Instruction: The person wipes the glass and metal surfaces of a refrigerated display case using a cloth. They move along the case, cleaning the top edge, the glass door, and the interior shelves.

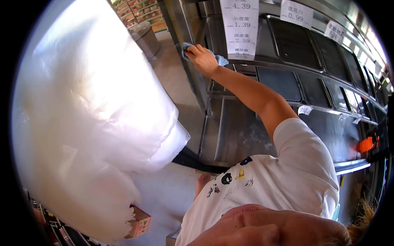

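Observation:
My right hand (pixel 201 60) grips a crumpled blue cloth (pixel 221 60) against the end upright of a metal display rack (pixel 200 89). The arm is stretched out, and the cloth shows on both sides of the fingers. Beside the hand, a white paper sign (pixel 240 27) with printed writing hangs from the rack's upper rail. My left hand cannot be made out. A patch of bare skin (pixel 202 184) shows at the edge of my white T-shirt (pixel 295 175); which body part it belongs to is unclear.
Black trays (pixel 294 43) line the tiered shelves. A large mass of translucent plastic (pixel 123 101) blocks much of the left side. Near the floor (pixel 166 190) is a cardboard box (pixel 141 224). An orange object (pixel 366 144) lies at the far right; stocked shelves (pixel 141 12) stand behind.

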The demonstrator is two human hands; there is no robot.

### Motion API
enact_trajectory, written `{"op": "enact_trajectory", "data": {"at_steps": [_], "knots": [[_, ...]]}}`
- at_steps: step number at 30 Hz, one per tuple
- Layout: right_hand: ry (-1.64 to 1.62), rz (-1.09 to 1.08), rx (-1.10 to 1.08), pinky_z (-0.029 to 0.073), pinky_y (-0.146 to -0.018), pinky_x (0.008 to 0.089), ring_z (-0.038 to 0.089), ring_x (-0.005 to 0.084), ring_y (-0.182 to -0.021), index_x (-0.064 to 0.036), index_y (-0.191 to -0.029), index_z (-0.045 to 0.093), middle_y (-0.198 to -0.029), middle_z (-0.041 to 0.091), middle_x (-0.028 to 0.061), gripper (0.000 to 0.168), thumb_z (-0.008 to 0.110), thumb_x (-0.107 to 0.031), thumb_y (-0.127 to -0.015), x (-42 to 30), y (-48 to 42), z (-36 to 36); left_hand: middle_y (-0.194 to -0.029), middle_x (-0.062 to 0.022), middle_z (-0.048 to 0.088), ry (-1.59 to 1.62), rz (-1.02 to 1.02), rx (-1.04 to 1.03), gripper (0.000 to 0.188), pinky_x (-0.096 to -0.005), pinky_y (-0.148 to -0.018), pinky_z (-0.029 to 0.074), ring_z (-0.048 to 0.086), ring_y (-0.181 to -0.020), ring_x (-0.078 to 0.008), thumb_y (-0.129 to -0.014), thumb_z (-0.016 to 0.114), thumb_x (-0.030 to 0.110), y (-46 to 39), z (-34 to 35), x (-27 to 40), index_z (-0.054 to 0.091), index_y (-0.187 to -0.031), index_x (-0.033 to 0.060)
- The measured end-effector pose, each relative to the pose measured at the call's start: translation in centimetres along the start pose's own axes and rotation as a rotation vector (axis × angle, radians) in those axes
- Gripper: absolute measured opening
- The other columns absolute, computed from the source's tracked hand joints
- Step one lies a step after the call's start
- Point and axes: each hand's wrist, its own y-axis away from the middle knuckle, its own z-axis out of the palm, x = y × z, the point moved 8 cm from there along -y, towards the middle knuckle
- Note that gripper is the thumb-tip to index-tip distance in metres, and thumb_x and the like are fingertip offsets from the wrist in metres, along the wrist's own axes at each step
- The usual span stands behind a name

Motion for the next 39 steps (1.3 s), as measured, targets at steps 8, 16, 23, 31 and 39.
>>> {"op": "enact_trajectory", "data": {"at_steps": [8, 16, 23, 31, 39], "knots": [[-0.715, 0.559, 0.320, 0.047, -0.080, 0.0395, 0.060, 0.0345, -0.093, 0.000, -0.101, 0.061, -0.098, 0.061, 0.0237, 0.037, 0.061, -0.029, -0.077, 2.9, -15.0, -12.1, -0.092, -0.0115, 0.066, -0.345, -0.042, -0.077, 0.026, -0.0282, -0.075, 0.047, 0.061, -0.086, -0.0170, -0.078, 0.063, 0.008, 0.0, -1.4, -1.5, 0.061, -0.102, -0.0013], [-0.744, 0.294, 0.509, 0.021, -0.109, 0.0406, 0.026, 0.0389, -0.130, 0.010, -0.131, 0.031, -0.138, 0.029, 0.0278, 0.059, 0.041, -0.034, -0.093, -3.1, -15.7, -8.3, -0.087, -0.0112, 0.067, -0.366, -0.047, -0.068, 0.021, -0.0288, -0.070, 0.047, 0.063, -0.082, -0.0164, -0.079, 0.063, 0.011, -1.1, -0.4, 0.1, 0.064, -0.097, -0.0003], [-0.871, 0.554, 0.052, 0.014, -0.111, 0.0410, 0.015, 0.0378, -0.135, 0.007, -0.135, 0.024, -0.143, 0.018, 0.0267, 0.056, 0.035, -0.031, -0.096, -5.2, 2.9, 3.3, -0.084, -0.0109, 0.067, -0.536, -0.040, 0.212, 0.018, -0.0294, -0.067, 0.048, 0.063, -0.079, -0.0160, -0.080, 0.062, 0.013, -1.5, -3.2, 6.7, 0.066, -0.093, 0.0005], [-0.967, 0.207, 0.300, 0.014, -0.112, 0.0417, 0.015, 0.0370, -0.136, 0.008, -0.132, 0.034, -0.142, 0.025, 0.0253, 0.053, 0.035, -0.032, -0.096, -6.4, -7.9, -5.1, -0.119, -0.0174, 0.050, -0.645, 0.279, 0.641, 0.059, -0.0391, -0.086, 0.043, 0.052, -0.107, -0.0288, -0.071, 0.068, 0.008, 2.9, -2.0, 23.4, 0.042, -0.122, -0.0019], [-0.884, 0.346, 0.523, 0.013, -0.112, 0.0381, 0.015, 0.0330, -0.137, 0.005, -0.136, 0.029, -0.145, 0.025, 0.0196, 0.054, 0.034, -0.031, -0.096, -2.2, -15.2, -6.4, -0.131, -0.0161, 0.039, -0.468, 0.456, 0.485, 0.069, -0.0353, -0.102, 0.026, 0.039, -0.118, -0.0269, -0.075, 0.070, 0.007, 0.4, -0.3, 26.1, 0.031, -0.132, -0.0016]]}}
